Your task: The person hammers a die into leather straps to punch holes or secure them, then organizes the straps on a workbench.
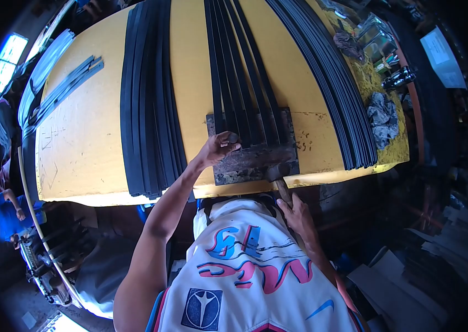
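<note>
My left hand [221,148] is closed around a short, dark, round-topped tool [234,138], possibly a punch; its lower end is hidden. The hand is over a worn dark plate [239,164] at the table's near edge. Several separate black strips [246,94] run away from me, their near ends lying on this plate. In my right hand [298,213] is a hammer [283,189], gripped by its wooden handle. The dark hammer head appears at the plate's lower right edge, apart from the left hand.
A thick bundle of black strips [148,99] lies left on the yellow table [195,66], another stack [328,83] right. Grey strips [73,83] are far left. A crumpled cloth [383,119] and dark bottle [398,78] sit on the right edge. A person in blue [10,216] is at left.
</note>
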### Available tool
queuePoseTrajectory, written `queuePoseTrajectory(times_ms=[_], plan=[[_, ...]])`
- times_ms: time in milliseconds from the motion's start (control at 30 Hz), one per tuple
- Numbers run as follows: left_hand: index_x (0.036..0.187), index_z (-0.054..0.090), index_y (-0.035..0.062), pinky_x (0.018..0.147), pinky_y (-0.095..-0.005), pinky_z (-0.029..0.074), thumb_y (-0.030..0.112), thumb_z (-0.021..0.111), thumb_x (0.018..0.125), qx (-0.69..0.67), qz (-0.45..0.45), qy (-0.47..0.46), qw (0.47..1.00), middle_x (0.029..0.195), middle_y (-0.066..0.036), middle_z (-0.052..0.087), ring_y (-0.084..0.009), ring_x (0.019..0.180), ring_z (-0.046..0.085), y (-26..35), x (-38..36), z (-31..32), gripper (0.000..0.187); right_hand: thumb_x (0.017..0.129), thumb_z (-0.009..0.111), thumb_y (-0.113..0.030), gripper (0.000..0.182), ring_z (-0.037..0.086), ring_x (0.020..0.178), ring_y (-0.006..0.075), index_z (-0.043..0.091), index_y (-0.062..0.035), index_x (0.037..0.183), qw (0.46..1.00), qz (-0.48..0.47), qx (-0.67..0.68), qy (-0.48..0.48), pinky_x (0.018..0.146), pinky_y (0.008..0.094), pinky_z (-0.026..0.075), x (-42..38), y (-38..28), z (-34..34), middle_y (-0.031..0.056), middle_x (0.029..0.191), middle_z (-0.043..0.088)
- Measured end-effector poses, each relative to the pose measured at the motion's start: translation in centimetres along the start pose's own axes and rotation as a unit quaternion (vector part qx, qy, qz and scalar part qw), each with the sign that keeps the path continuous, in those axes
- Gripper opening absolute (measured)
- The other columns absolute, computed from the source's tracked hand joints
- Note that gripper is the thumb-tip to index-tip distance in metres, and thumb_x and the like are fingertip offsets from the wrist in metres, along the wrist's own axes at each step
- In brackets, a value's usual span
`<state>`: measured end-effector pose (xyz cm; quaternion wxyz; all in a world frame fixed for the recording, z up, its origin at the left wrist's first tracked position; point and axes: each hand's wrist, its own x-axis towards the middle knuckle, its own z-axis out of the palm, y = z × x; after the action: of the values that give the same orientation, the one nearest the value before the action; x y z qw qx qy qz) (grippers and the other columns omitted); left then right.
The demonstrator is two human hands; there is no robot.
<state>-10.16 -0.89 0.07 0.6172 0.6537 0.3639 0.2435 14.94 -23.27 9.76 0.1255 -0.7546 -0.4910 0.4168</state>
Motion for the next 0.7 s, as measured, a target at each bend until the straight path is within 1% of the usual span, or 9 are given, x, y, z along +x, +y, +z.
queuePoseTrajectory(times_ms=[133, 267, 467, 633, 700], plan=[[0.103, 0.064, 0.0057, 0.079, -0.0306, 0.05, 0.021, 0.069, 0.092, -0.006, -0.005, -0.004, 1.0, 0.092, -0.002, 0.067, -0.0142, 0.09, 0.063, -0.12, 0.25, -0.2, 0.02, 0.094, 0.058, -0.043, 0.047, 0.06, 0.087, 0.0534, 0.051, 0.0024, 0.103, 1.0, -0.009, 0.005, 0.003, 0.064, 0.0538, 0.047, -0.02, -0.41, -0.05, 0.0355, 0.08, 0.061], [0.104, 0.064, 0.005, 0.081, -0.0315, 0.051, 0.021, 0.069, 0.092, -0.012, -0.011, -0.012, 1.0, 0.093, -0.003, 0.068, -0.015, 0.091, 0.064, -0.18, 0.31, -0.34, 0.021, 0.094, 0.058, -0.044, 0.047, 0.06, 0.087, 0.0533, 0.051, 0.002, 0.105, 1.0, 0.005, 0.001, -0.005, 0.064, 0.0542, 0.048, -0.02, -0.34, 0.01, 0.0351, 0.081, 0.061], [0.103, 0.065, 0.0047, 0.081, -0.0311, 0.051, 0.019, 0.069, 0.092, 0.008, 0.007, -0.009, 1.0, 0.091, -0.004, 0.068, -0.0142, 0.09, 0.064, 0.01, 0.2, -0.21, 0.019, 0.094, 0.057, -0.044, 0.048, 0.06, 0.088, 0.0531, 0.051, 0.0017, 0.106, 1.0, 0.001, 0.008, -0.006, 0.064, 0.0543, 0.048, -0.13, -0.21, -0.04, 0.0354, 0.081, 0.061], [0.104, 0.064, 0.0046, 0.078, -0.0304, 0.05, 0.019, 0.068, 0.092, -0.001, -0.001, -0.012, 1.0, 0.091, -0.003, 0.068, -0.0137, 0.089, 0.063, -0.12, 0.09, -0.15, 0.019, 0.094, 0.057, -0.044, 0.048, 0.06, 0.088, 0.0531, 0.051, 0.0018, 0.106, 1.0, 0.002, 0.004, -0.012, 0.065, 0.0543, 0.048, -0.09, -0.14, -0.08, 0.0352, 0.082, 0.062], [0.104, 0.064, 0.0046, 0.078, -0.0302, 0.05, 0.019, 0.068, 0.092, -0.01, 0.002, -0.007, 1.0, 0.091, -0.003, 0.068, -0.0136, 0.089, 0.063, -0.12, 0.12, -0.13, 0.02, 0.094, 0.057, -0.045, 0.05, 0.06, 0.087, 0.0535, 0.051, 0.0021, 0.108, 1.0, -0.001, -0.002, -0.012, 0.065, 0.0538, 0.049, -0.06, -0.08, -0.01, 0.035, 0.082, 0.062]])
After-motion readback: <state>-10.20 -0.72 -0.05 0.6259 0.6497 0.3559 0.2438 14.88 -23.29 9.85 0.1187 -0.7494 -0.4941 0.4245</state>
